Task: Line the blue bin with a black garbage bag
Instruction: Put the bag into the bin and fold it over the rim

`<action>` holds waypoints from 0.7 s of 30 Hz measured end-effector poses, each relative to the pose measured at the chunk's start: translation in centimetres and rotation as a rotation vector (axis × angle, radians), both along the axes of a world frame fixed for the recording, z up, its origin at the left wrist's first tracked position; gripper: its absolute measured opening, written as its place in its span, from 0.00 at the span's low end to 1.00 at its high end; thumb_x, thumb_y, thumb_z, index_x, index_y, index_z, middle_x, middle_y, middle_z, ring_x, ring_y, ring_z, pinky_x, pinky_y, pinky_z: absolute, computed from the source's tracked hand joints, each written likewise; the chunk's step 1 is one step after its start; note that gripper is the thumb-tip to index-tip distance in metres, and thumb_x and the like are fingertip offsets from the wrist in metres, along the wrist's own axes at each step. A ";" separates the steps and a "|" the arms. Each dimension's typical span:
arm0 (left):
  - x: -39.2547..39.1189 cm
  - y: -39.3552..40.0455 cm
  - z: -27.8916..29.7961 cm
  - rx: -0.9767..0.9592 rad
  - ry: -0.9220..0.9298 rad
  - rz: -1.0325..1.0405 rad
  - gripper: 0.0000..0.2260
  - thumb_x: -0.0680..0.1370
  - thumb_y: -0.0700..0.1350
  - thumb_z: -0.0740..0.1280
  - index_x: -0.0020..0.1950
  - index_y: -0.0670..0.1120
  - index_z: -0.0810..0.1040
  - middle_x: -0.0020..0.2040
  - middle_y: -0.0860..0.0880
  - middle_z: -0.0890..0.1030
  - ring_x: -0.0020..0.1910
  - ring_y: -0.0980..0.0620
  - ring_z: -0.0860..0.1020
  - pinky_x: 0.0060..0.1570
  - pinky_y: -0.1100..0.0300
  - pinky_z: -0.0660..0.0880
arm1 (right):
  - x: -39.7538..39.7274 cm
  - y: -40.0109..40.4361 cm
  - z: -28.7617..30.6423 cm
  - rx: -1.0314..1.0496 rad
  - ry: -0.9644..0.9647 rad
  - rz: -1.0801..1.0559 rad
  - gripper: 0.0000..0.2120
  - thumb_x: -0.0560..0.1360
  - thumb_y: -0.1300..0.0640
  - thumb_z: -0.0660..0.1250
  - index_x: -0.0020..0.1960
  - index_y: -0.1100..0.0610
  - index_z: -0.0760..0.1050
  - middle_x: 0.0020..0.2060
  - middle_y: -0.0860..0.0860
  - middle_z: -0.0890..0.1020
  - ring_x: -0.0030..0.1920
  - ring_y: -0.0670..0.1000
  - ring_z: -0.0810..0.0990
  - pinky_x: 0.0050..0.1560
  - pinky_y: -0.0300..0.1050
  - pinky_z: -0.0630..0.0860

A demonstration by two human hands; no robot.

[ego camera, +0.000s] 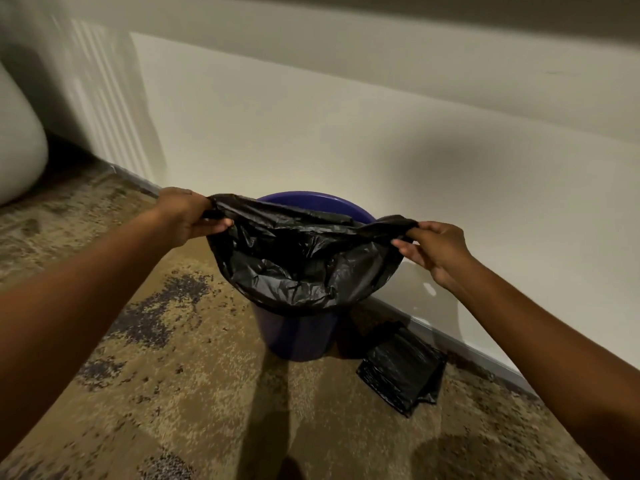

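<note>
A round blue bin [298, 337] stands on the carpet against the wall. A black garbage bag [298, 265] hangs over its near side and covers most of the bin's mouth; only the far rim shows. My left hand [187, 216] grips the bag's edge at the left of the bin. My right hand [433, 249] pinches the bag's edge at the right. The bag is stretched taut between both hands, just above the rim.
A folded stack of black bags [403, 370] lies on the carpet to the right of the bin, near the baseboard. A pale wall [346, 133] runs behind the bin. A white rounded object [17, 147] sits at far left.
</note>
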State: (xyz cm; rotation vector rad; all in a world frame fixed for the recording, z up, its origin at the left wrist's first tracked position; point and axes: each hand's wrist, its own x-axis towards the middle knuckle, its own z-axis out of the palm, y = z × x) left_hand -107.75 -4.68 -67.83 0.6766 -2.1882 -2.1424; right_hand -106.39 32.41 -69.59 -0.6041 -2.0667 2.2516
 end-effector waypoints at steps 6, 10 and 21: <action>-0.5 0.8 -0.4 -0.059 0.115 0.065 0.05 0.80 0.37 0.64 0.45 0.42 0.71 0.49 0.39 0.79 0.30 0.48 0.81 0.28 0.61 0.80 | -2.8 -2.0 0.2 0.056 -0.031 -0.026 0.02 0.75 0.64 0.68 0.46 0.61 0.75 0.44 0.59 0.81 0.39 0.56 0.86 0.38 0.46 0.84; -1.5 1.1 -1.3 -0.169 0.177 0.106 0.10 0.79 0.37 0.65 0.38 0.44 0.70 0.48 0.37 0.77 0.34 0.45 0.79 0.34 0.57 0.81 | -4.2 -3.0 -0.7 0.409 0.043 -0.070 0.04 0.74 0.58 0.70 0.41 0.57 0.78 0.39 0.56 0.83 0.31 0.51 0.85 0.33 0.44 0.83; -4.0 2.0 -3.5 -0.553 0.413 -0.127 0.16 0.73 0.33 0.72 0.55 0.46 0.72 0.53 0.43 0.80 0.51 0.45 0.80 0.51 0.49 0.79 | -8.1 -4.7 -1.8 0.986 0.250 0.005 0.07 0.72 0.64 0.64 0.45 0.59 0.80 0.40 0.55 0.84 0.43 0.54 0.83 0.50 0.47 0.79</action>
